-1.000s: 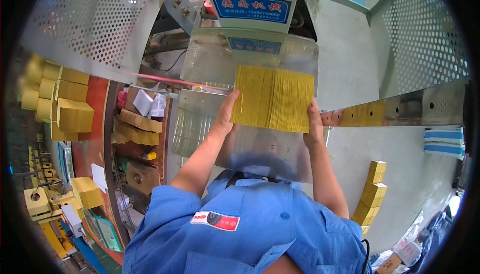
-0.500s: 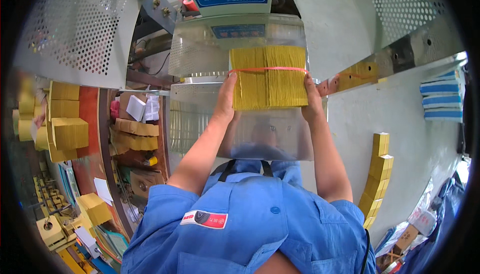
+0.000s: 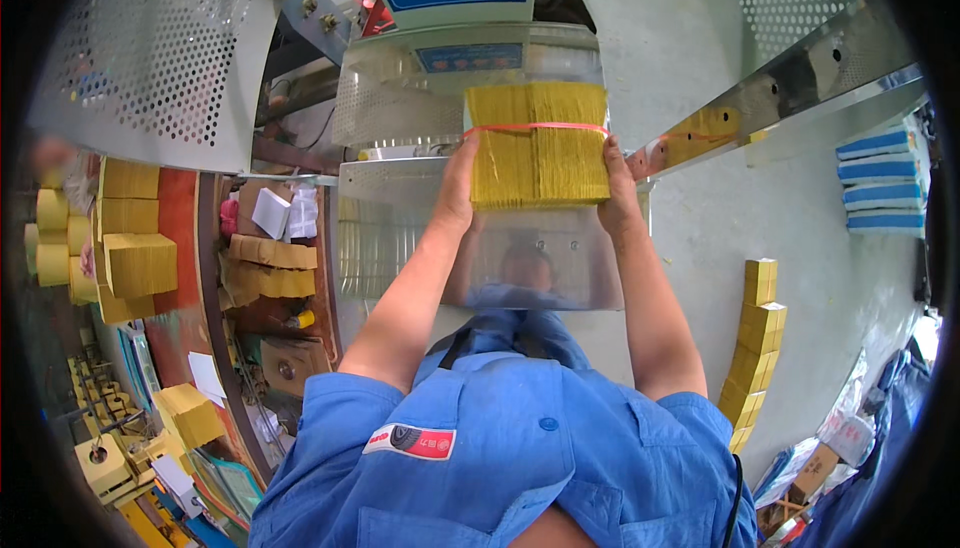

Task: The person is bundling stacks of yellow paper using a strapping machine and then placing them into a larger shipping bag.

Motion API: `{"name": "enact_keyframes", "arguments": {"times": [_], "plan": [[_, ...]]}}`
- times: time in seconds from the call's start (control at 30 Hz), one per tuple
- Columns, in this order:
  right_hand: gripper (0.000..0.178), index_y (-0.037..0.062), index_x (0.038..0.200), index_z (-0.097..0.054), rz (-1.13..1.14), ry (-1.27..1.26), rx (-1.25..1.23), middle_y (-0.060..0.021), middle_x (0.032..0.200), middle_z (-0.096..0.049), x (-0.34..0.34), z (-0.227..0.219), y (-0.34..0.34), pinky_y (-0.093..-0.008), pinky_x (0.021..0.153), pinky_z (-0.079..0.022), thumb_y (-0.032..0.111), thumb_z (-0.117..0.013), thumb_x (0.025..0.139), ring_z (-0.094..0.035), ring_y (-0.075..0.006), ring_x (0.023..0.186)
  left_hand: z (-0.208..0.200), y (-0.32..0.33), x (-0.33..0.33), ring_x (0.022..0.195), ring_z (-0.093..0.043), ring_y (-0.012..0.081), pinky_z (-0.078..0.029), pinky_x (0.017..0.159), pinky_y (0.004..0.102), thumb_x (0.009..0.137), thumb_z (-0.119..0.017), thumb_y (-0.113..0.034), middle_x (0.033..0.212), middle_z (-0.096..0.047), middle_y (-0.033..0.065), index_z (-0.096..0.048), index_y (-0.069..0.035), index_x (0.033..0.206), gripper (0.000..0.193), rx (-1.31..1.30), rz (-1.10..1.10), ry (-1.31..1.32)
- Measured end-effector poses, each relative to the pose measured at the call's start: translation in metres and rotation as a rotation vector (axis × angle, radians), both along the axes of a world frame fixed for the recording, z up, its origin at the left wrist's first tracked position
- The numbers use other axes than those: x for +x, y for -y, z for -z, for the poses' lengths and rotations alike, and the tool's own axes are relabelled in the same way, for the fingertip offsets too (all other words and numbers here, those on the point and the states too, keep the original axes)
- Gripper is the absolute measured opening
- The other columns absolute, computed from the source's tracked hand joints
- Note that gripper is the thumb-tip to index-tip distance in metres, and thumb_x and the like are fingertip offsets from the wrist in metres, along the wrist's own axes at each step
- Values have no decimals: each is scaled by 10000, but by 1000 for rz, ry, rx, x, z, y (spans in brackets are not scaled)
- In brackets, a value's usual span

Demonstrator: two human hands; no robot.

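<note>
A thick bundle of yellow folded paper (image 3: 537, 163) is held level above the shiny metal table of a machine, with a pink strap (image 3: 540, 127) around its middle. My left hand (image 3: 459, 186) presses flat against the bundle's left side. On the opposite side my right hand (image 3: 619, 186) grips it, thumb along the near edge. Both hands are closed on the bundle between them. Beneath lies the polished metal plate (image 3: 400, 258), which mirrors my arms. Whether the bundle's underside touches the plate is hidden.
A metal cover (image 3: 400, 88) of the machine stands just beyond the bundle. At right a metal rail (image 3: 780, 98) juts in, and a row of yellow paper bundles (image 3: 752, 348) runs along the floor. A red-topped bench (image 3: 178, 288) at left bears more yellow stacks (image 3: 140, 266).
The bundle, still between both hands, sits slightly higher in the picture, and the whole view has shifted a little. More of the gap between the metal plate and the cover shows beside my left hand.
</note>
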State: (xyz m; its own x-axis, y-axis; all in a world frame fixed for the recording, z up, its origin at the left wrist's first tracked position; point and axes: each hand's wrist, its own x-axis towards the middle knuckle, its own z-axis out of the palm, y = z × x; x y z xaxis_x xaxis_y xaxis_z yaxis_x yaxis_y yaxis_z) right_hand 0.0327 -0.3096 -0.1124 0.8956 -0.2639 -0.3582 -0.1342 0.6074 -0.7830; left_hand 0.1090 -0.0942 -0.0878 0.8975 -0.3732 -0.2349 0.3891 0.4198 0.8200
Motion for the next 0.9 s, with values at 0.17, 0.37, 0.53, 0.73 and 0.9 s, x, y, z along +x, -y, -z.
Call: {"name": "enact_keyframes", "arguments": {"times": [0.17,0.37,0.53,0.73,0.9], "plan": [[623,76,1404,-455,47,-4,42,-60,1382,-502,-1,14,3,-345,1065,-365,517,-517,969,-463,-193,1274,4,0,3,1249,-482,170,-371,1048,327,958,-536,-479,1352,-534,58,-485,-69,1382,593,23,57,7],[518,16,1325,-520,107,78,-165,-80,1250,-568,-10,9,-22,-320,959,-434,422,-487,1006,-541,-166,1120,4,-26,-27,1153,-556,178,-433,970,318,995,-491,-408,1260,-592,71,-552,-34,1311,494,137,-175,83],[396,-25,1215,-605,58,55,-457,-59,1095,-640,-68,-5,-52,-258,894,-437,298,-493,1015,-570,-123,1006,4,-82,-109,1057,-578,142,-464,899,288,1025,-444,-345,1169,-618,79,-593,5,1214,424,603,-264,156],[101,-2,959,-674,86,-15,-901,-84,838,-658,-97,-28,-44,-255,764,-493,62,-614,908,-617,-101,838,-13,-104,-126,990,-582,129,-467,888,276,989,-550,-174,1090,-625,79,-579,19,1151,254,841,-291,229],[94,16,991,-637,89,85,-471,-24,929,-639,-92,-32,-51,-239,791,-465,60,-573,939,-586,-89,871,-13,-100,-113,929,-575,126,-482,871,292,944,-605,-83,1035,-616,62,-561,-11,1095,173,254,-355,59]]}}
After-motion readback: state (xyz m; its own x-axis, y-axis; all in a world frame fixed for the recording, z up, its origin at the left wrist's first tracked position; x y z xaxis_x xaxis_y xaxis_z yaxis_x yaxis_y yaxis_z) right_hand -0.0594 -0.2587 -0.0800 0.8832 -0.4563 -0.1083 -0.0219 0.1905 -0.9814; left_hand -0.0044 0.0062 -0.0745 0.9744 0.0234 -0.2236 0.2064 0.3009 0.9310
